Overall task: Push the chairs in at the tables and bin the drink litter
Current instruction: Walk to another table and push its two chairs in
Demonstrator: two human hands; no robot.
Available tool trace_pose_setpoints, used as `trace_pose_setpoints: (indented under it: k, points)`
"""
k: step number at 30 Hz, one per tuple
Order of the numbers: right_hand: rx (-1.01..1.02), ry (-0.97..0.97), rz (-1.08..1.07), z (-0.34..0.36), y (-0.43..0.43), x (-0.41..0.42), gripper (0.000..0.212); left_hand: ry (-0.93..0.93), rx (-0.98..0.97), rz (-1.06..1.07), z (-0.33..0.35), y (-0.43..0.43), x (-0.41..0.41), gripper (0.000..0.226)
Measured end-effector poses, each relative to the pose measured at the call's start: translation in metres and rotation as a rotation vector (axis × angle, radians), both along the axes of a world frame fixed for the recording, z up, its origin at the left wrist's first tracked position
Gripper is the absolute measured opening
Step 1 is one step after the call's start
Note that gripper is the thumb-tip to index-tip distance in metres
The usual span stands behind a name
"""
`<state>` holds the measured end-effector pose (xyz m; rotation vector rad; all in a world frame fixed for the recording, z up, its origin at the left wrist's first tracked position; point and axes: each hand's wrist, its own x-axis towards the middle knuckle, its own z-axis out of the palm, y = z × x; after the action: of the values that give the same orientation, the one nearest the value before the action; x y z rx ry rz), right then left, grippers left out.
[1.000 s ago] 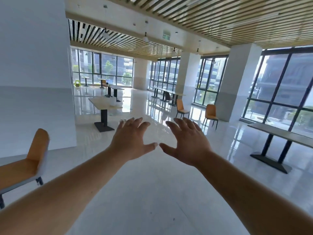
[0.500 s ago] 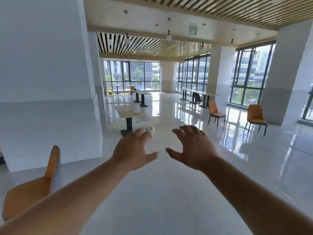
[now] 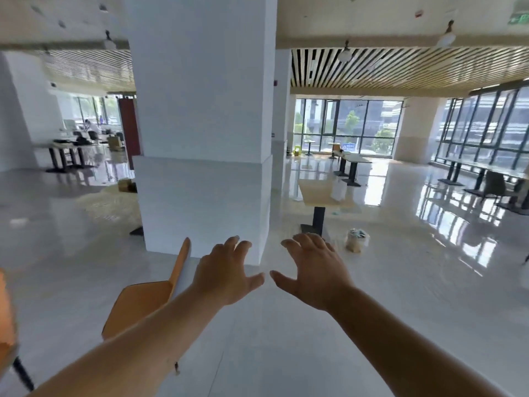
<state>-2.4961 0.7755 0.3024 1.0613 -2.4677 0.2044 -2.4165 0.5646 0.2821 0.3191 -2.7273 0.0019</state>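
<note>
Glossy white floor (image 3: 400, 296); orange moulded chair (image 3: 140, 299) at eight o'clock, likely light, best gripped by its backrest; left hand (image 3: 226, 275) and right hand (image 3: 316, 273) splayed, empty.

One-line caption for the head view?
Both hands, left and right, reach out empty beside an orange chair in a tiled hall.

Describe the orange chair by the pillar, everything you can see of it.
The orange chair stands on the glossy floor, left of the left hand and in front of the white pillar. Its smooth, moulded-looking orange seat and upright back are seen nearly edge-on; the back's rear looks pale. The left forearm hides its legs. Neither hand touches it.
</note>
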Motion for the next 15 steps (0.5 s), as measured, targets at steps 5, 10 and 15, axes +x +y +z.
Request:
trace_pose_setpoints:
  k: [5,10,15]
  points:
    - [0.059,-0.022,0.032,0.001,-0.067,-0.116,0.085,-0.072,0.015,0.047,-0.025,-0.077,-0.098,0.09]
    - [0.079,-0.019,0.115,0.01,-0.13,-0.242,0.082,-0.128,0.127,0.132,-0.035,-0.142,-0.207,0.088]
    - [0.139,-0.017,0.25,-0.014,-0.203,-0.37,0.083,-0.118,0.109,0.213,-0.056,-0.202,-0.318,0.087]
